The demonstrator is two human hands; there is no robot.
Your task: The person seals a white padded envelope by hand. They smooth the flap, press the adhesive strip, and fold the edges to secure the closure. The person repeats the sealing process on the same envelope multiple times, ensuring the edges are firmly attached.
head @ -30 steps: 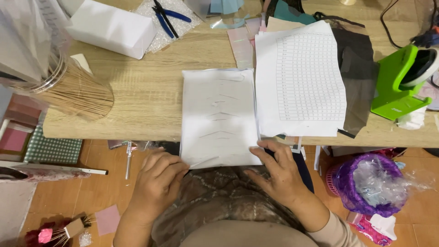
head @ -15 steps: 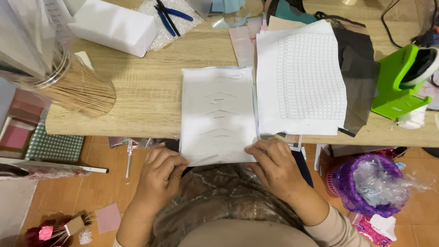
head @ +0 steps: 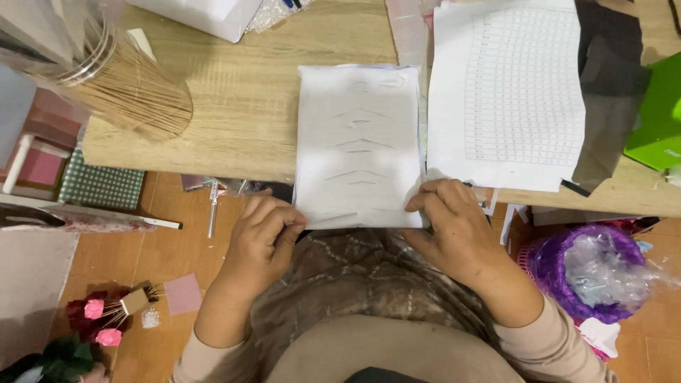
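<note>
A white sheet of paper [head: 358,142] with several V-shaped creases or cuts down its middle lies on the wooden table [head: 245,106], its near end hanging over the front edge. My left hand [head: 262,237] pinches the sheet's near left corner. My right hand [head: 454,227] pinches the near right corner. Both hands sit just below the table's edge, above my lap.
A printed grid sheet [head: 507,92] lies right of the paper, over dark fabric [head: 603,92]. A bundle of thin wooden sticks [head: 131,92] in a clear wrap lies at the left. A green object [head: 656,113] is at the far right. A purple bin [head: 592,273] stands on the floor.
The view has moved closer to the table. Both hands have shifted up to the paper's near corners and closed their fingers on them.
</note>
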